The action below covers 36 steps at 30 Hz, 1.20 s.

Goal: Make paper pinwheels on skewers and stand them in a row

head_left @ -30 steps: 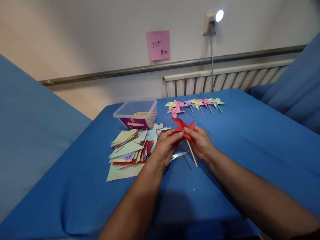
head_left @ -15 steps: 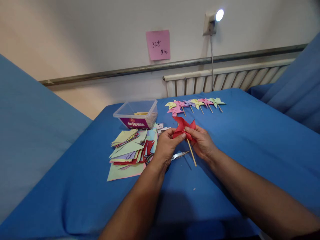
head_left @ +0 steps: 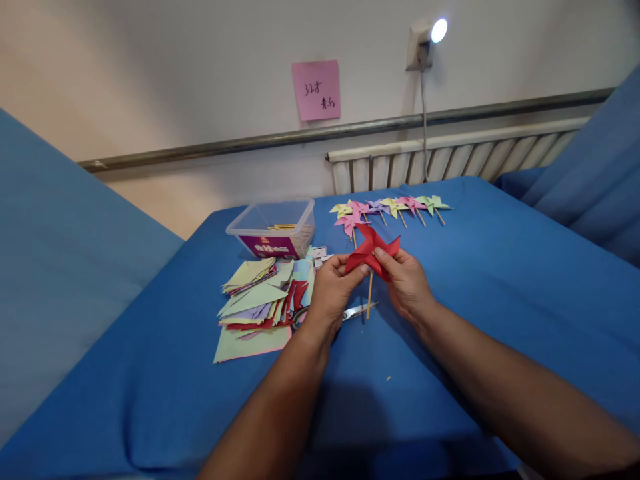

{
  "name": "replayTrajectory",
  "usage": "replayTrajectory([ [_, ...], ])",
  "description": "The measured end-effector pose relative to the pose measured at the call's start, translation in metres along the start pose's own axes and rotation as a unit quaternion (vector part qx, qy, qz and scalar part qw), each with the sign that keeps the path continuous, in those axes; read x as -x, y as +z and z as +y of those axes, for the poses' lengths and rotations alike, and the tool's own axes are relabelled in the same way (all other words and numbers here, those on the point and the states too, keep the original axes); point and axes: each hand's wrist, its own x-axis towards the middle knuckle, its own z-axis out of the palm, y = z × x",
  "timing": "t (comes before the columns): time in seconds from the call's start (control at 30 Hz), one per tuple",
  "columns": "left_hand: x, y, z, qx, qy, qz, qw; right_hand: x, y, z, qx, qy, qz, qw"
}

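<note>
Between my two hands is a red paper pinwheel (head_left: 370, 248), held above the table with its thin wooden stick (head_left: 370, 297) pointing down toward me. My left hand (head_left: 336, 287) pinches the pinwheel's left blade between thumb and fingers. On the other side, my right hand (head_left: 407, 280) is closed on it, the thumb pressed near the centre and the fingers mostly hidden behind the paper. Below the pinwheel lies a pair of scissors (head_left: 356, 312), its handles partly covered by my left forearm.
Stacks of coloured paper (head_left: 257, 300) lie at the left, in front of a clear plastic box (head_left: 273, 230) containing sticks. Several finished pinwheels (head_left: 395, 207) rest along the back of the blue-covered table (head_left: 500, 280). A radiator (head_left: 460, 150) stands behind.
The red pinwheel has turned to face up more, and its stick's lower end has swung left, over the scissors' blades. My right thumb has shifted slightly right with it.
</note>
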Motion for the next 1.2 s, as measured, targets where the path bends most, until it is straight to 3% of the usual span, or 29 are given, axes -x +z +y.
replayTrajectory([
  [0.33, -0.002, -0.001, -0.002, -0.044, 0.031, 0.016, 0.998, 0.003, 0.003, 0.002, 0.001, 0.036, -0.025, 0.999],
  [0.5, -0.003, -0.002, -0.001, -0.069, 0.064, 0.063, 0.994, 0.0, 0.0, 0.003, -0.003, -0.002, 0.013, 1.0],
  [0.7, 0.002, -0.004, -0.001, -0.217, 0.179, 0.056, 0.958, -0.001, -0.002, 0.006, 0.049, -0.056, 0.037, 0.997],
  [0.87, 0.009, -0.003, 0.005, -0.275, 0.267, 0.109, 0.917, 0.0, -0.001, 0.007, 0.06, -0.059, 0.052, 0.995],
  [1.03, 0.008, -0.001, 0.006, -0.361, 0.27, 0.067, 0.89, 0.001, -0.001, 0.008, 0.059, -0.043, 0.029, 0.997],
  [1.2, 0.006, -0.001, 0.002, -0.387, 0.242, 0.069, 0.887, 0.003, 0.001, 0.008, 0.044, -0.033, 0.014, 0.998],
])
